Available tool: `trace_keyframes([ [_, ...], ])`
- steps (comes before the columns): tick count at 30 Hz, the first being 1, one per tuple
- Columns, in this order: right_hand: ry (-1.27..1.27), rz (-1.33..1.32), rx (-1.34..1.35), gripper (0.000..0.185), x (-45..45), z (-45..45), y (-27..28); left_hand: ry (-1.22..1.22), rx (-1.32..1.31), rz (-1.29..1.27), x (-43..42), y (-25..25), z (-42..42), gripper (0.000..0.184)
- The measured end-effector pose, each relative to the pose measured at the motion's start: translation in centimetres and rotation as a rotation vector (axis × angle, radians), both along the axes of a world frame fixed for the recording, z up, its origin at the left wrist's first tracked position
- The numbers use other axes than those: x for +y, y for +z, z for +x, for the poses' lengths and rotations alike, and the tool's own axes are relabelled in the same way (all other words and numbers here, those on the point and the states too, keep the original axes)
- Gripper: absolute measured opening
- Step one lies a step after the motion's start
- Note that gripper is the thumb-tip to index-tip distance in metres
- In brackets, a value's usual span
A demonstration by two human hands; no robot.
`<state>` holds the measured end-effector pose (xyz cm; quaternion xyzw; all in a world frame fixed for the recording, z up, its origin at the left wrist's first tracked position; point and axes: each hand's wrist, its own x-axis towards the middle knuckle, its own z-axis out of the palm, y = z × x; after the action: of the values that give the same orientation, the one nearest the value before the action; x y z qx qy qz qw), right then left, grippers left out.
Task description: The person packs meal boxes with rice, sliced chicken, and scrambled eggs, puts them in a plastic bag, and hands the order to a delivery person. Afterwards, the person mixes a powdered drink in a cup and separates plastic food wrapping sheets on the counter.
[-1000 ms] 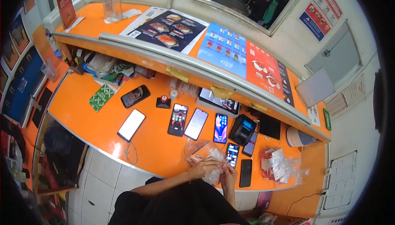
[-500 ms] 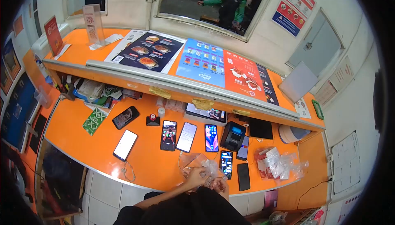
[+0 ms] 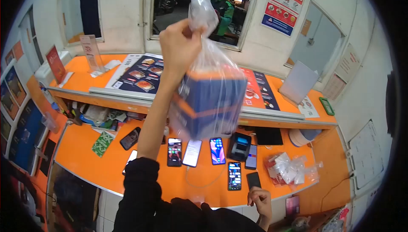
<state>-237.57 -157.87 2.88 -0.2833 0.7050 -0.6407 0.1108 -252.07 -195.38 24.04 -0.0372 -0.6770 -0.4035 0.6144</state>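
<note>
My left hand (image 3: pixel 180 47) is raised in front of the window, its fingers closed round the gathered neck of a clear plastic bag (image 3: pixel 204 13). Inside the bag hangs a blue box (image 3: pixel 210 102) with orange bands, a little blurred, above the counter. Low on the right, my right hand (image 3: pixel 260 200) is curled at the desk's front edge and shows nothing in it. Just beyond its fingers lies a dark phone (image 3: pixel 253 180), and a lit phone (image 3: pixel 234 176) is to its left.
More phones (image 3: pixel 174 151) lie in a row beside a black receipt printer (image 3: pixel 239 146). Crumpled plastic bags (image 3: pixel 289 168) sit at the right. Menu sheets (image 3: pixel 136 73) and an upright sign (image 3: pixel 299 81) stand on the raised counter (image 3: pixel 102 89). A person in green (image 3: pixel 225 15) is outside the window.
My left hand has risen from the desk's front edge, lifting the bagged box into view. My right hand has come away from it to the right. The person outside stands further left in view.
</note>
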Motion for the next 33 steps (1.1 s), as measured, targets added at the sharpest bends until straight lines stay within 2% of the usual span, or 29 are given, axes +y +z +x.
trace_keyframes([
  [3,-0.079,0.12,-0.281,0.043,0.0,1.2,-2.2,0.154,0.052,0.012,-2.6,0.3,-4.9,0.016],
  [7,-0.111,0.062,-0.474,0.034,0.6,1.9,-2.6,0.194,-0.025,-0.021,-3.7,-0.4,-10.6,0.023],
  [10,-0.174,0.04,-0.5,0.036,1.6,1.4,-3.5,0.246,0.0,-0.049,-6.0,-0.7,-16.2,0.027],
  [15,-0.294,0.198,-0.453,0.034,3.4,0.4,-5.8,0.288,-0.044,0.038,-8.6,-2.3,-22.5,0.026],
  [16,-0.326,0.249,-0.406,0.033,3.3,0.4,-5.8,0.313,-0.155,0.016,-9.3,-3.1,-23.5,0.026],
  [18,-0.344,0.335,-0.355,0.035,3.1,0.3,-6.0,0.225,-0.189,0.06,-9.0,-4.9,-25.4,0.027],
  [20,-0.328,0.248,-0.4,0.029,2.4,-0.3,-5.2,0.2,-0.216,0.073,-9.0,-5.6,-26.7,0.029],
  [24,-0.184,0.224,-0.486,0.027,2.6,-1.6,-6.7,0.2,-0.224,0.036,-9.2,-5.5,-26.5,0.029],
  [27,-0.138,0.252,-0.448,0.034,2.6,-2.3,-7.0,0.094,-0.193,-0.07,-9.0,-5.8,-24.9,0.03],
  [28,-0.122,0.26,-0.433,0.03,2.5,-2.5,-6.8,0.101,-0.278,-0.069,-8.5,-6.3,-24.0,0.033],
  [31,-0.078,0.285,-0.39,0.024,2.5,-2.4,-6.7,0.404,-0.146,-0.417,-5.3,-9.8,-19.9,0.038],
  [33,-0.043,0.296,-0.325,0.024,2.5,-2.6,-8.2,-0.085,-0.452,-0.31,-1.5,-11.7,-14.3,0.039],
])
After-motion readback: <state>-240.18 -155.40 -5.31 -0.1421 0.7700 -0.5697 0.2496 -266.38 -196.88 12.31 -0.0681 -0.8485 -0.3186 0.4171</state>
